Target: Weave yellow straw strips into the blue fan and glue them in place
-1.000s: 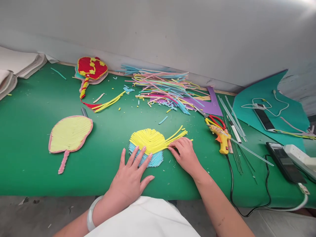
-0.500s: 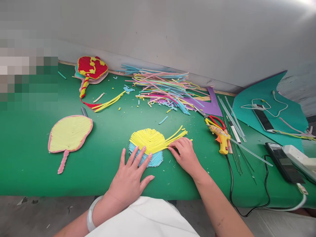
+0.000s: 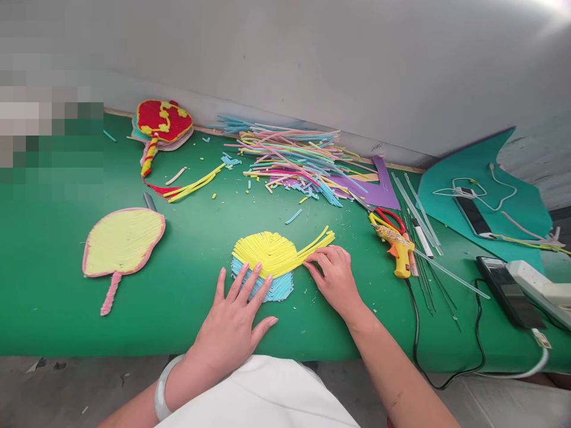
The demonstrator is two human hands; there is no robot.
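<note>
A rounded panel of yellow pipe cleaners (image 3: 263, 246) over light blue pipe cleaners (image 3: 281, 288) lies on the green table in front of me, its rows meeting in a V. My left hand (image 3: 236, 318) rests flat on the lower part, fingers spread over the yellow and blue rows. At the panel's right side, my right hand (image 3: 332, 276) pinches a loose yellow pipe cleaner (image 3: 304, 255) between thumb and fingers. Several free yellow ends stick out up and to the right, just beyond that hand. The exact grip point is partly hidden by the fingers.
A pale yellow fan (image 3: 125, 242) lies at left, a red fan (image 3: 164, 117) behind it. Loose pipe cleaners (image 3: 289, 151) are heaped at the back. Scissors (image 3: 388, 219), a yellow glue gun (image 3: 402, 261) with its cord, and a black phone (image 3: 506, 291) lie at right.
My right hand stays at the loose yellow ends, which now sit closer together, with fewer showing past the fingers. The left hand keeps its place; the whole view has shifted slightly.
</note>
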